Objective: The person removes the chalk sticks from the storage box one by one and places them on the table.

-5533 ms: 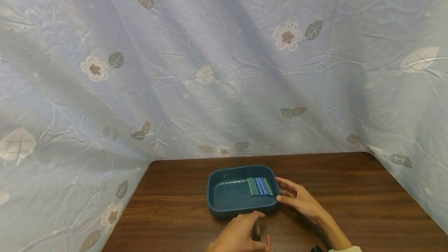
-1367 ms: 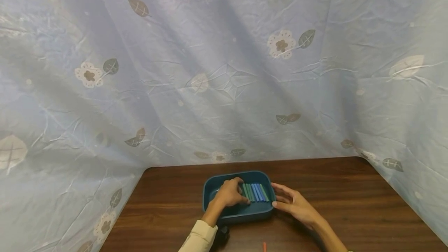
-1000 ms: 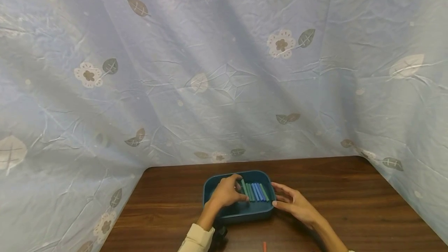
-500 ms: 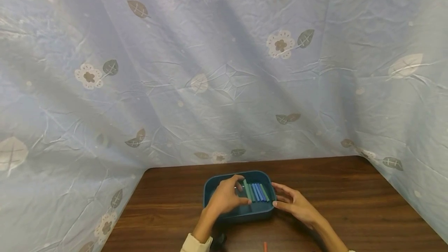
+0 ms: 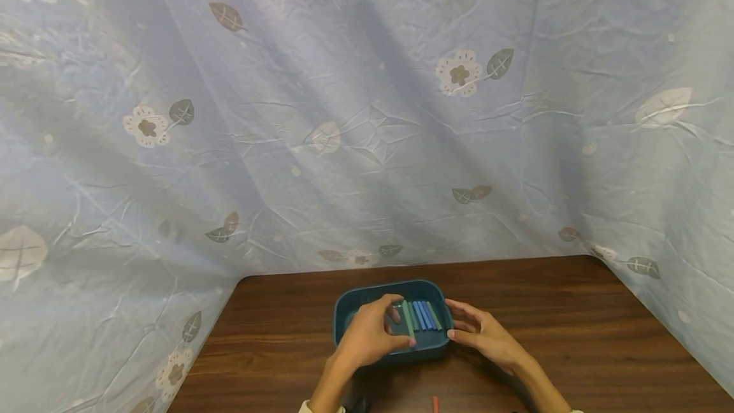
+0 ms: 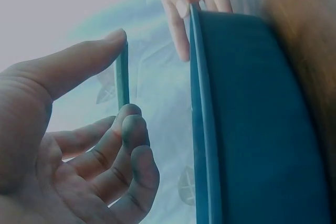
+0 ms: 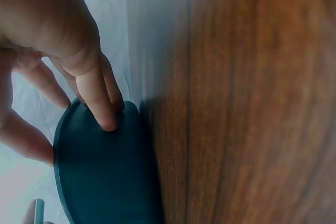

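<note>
My left hand (image 5: 369, 334) is over the blue-green rectangular container (image 6: 262, 124). It pinches a slim green chalk-like stick (image 6: 122, 77) end to end between thumb and fingers. Dark green smudges colour those fingertips (image 6: 135, 129). In the head view this stick overlaps the left side of a row of green and blue sticks (image 5: 424, 316) inside the container's right half. My right hand (image 5: 484, 338) rests at the container's right end. Its thumb touches the rim and its fingertips (image 7: 108, 124) lie against the outer wall.
A red stick (image 5: 436, 405) lies on the brown wooden table (image 5: 275, 330) at the bottom of the head view. Part of a black object (image 5: 360, 404) shows near my left wrist. A patterned pale blue sheet (image 5: 344, 113) hangs behind and beside the table.
From in front of the container, my left hand moved into it and now pinches a green stick. Lately hand and stick shifted slightly right and nearer. My right hand stayed at the container's end.
</note>
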`<state>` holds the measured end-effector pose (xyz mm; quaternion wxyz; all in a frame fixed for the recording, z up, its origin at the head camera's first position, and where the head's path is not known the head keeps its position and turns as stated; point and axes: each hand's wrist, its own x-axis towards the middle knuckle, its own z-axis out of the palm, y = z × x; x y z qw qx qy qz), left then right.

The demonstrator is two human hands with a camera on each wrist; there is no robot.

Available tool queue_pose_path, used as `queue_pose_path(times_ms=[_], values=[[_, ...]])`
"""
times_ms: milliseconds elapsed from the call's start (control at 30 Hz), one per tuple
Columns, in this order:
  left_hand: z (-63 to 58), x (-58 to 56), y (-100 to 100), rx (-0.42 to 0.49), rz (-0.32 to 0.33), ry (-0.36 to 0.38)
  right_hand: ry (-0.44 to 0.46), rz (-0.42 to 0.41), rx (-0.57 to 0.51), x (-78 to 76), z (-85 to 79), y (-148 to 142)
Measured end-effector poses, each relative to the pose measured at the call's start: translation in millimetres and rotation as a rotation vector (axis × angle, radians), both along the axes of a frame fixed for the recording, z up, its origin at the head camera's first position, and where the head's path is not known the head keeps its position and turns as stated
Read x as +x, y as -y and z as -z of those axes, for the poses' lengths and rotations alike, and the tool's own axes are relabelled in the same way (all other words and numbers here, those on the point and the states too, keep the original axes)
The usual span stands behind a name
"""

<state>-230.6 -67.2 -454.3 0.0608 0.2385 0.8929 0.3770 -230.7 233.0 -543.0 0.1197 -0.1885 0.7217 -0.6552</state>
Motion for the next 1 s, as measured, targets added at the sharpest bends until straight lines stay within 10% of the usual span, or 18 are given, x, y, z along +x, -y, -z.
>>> queue_pose_path(times_ms=[1000], values=[[22.0, 37.9, 8, 0.084, 0.188, 0.021, -0.019, -0.005, 0.029, -1.3, 1.7, -1]])
